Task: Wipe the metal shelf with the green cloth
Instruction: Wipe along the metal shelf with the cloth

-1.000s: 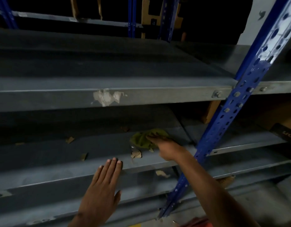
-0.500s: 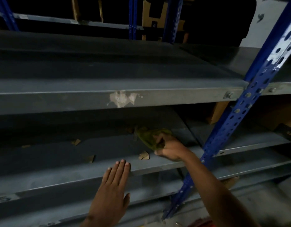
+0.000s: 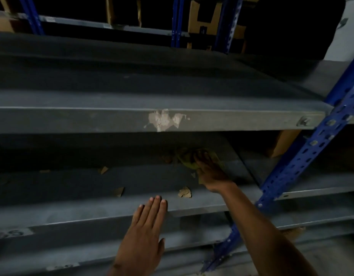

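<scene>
The grey metal shelf runs across the middle of the view, under a higher shelf. My right hand reaches deep into it and presses down on the green cloth, which is crumpled and half hidden in the dark beneath my fingers. My left hand lies flat, fingers together, with the fingertips on the shelf's front edge. Torn brown paper scraps lie on the shelf between the two hands and further left.
The upper grey shelf overhangs the work area, with a torn label patch on its front lip. A blue perforated upright stands at the right. Cardboard boxes sit behind it and at the top back.
My right hand has pushed the green cloth further back into the shelf. A paper scrap stays nearer the front edge. My left hand keeps its place on the edge.
</scene>
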